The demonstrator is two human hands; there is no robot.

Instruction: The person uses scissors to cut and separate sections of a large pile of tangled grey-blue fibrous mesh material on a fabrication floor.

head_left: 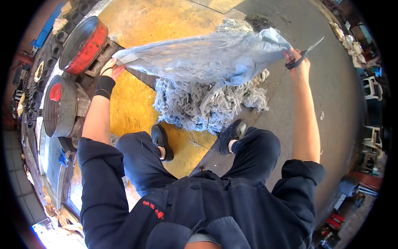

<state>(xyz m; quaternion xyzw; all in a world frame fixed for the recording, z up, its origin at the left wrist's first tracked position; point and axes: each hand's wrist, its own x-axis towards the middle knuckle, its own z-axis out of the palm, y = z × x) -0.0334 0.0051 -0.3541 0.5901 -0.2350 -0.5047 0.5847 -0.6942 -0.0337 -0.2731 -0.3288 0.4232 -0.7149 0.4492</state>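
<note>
A thin, frayed pale-blue cloth (pixel 186 56) is stretched wide between my hands, well out in front of me. My left hand (pixel 111 69), with a dark band on its wrist, pinches the cloth's left end. The right end is gripped by my right hand (pixel 300 66). That same hand also holds a pair of scissors (pixel 302 59); their dark handles are at my fingers and the blades point up and to the right. Under the cloth lies a heap of shredded grey-blue fibres (pixel 186 101) on the floor, partly hidden by the cloth.
My shoes (pixel 161 143) stand close to the heap on the yellow and grey floor (pixel 132 106). To the left are a red-and-black metal ring (pixel 88 47) and a dark drum-like ring (pixel 62 108) on blocks. White plastic stools (pixel 373 88) stand at the far right.
</note>
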